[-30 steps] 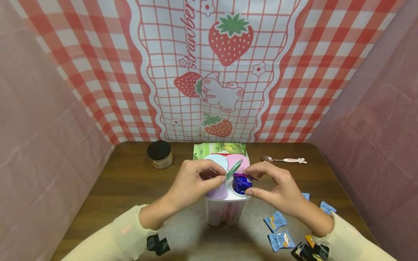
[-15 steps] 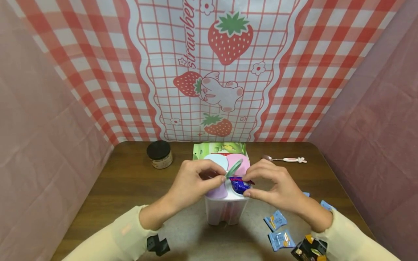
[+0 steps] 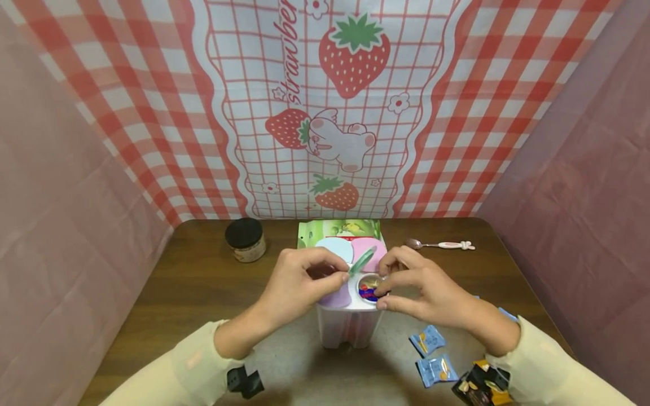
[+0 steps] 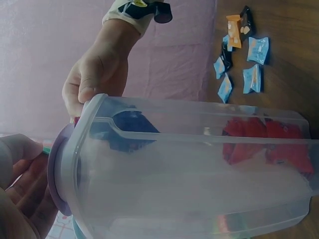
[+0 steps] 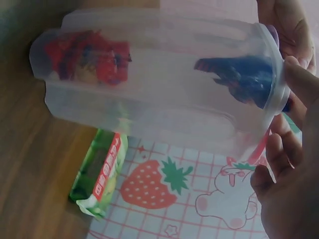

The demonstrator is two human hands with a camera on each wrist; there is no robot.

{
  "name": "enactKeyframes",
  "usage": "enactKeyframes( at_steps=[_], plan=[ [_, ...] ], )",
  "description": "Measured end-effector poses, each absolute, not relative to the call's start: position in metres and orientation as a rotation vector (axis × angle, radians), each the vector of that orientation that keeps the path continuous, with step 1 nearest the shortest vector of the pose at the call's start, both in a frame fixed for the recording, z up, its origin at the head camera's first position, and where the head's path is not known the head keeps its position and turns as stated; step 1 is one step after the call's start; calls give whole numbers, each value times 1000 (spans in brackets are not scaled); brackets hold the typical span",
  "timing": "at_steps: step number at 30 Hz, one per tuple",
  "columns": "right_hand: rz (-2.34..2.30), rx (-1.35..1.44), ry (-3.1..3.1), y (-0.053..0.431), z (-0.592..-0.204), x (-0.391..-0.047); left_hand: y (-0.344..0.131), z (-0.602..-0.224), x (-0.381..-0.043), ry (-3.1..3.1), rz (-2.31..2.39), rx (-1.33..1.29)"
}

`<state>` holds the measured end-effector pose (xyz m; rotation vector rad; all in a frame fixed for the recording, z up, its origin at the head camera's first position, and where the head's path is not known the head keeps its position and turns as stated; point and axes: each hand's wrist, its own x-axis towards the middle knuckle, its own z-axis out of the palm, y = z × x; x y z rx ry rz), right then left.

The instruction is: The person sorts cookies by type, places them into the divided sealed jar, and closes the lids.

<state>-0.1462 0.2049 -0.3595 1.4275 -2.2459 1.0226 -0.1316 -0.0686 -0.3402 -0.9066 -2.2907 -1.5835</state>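
Note:
A clear plastic storage container (image 3: 350, 327) stands upright in the middle, its white top fitted with pastel flaps. My left hand (image 3: 297, 279) pinches the raised green flap (image 3: 363, 260) between thumb and fingers. Below that flap is a round opening with a blue packet (image 3: 363, 294) in it. Both wrist views show most of this blue packet (image 5: 244, 79) hanging inside the container's upper part. My right hand (image 3: 426, 287) is at the opening, a finger pressing on the packet and the thumb by the rim. Red packets (image 4: 266, 142) lie at the container's bottom.
Several light blue packets (image 3: 437, 369) and a dark-and-orange one (image 3: 479, 386) lie at the front right. Behind the container is a green bag (image 3: 340, 227). A black-lidded jar (image 3: 245, 241) stands back left, a spoon (image 3: 442, 245) back right.
The blue packet has gone down into the round opening. My right hand has changed from gripping its edge to pressing on it with a finger. The left hand still holds the flap up.

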Motion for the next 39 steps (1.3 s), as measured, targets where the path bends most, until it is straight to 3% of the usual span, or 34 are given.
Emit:
enactKeyframes(
  at_steps=[21,39],
  plan=[
    [1132,1446,-2205,205,-358,-147,-68,-337,-130,-2291,-1569,-899],
    [1426,1037,-2315,201,-333,-168,-68,-338,-131,-2313,-1559,-882]
  ],
)
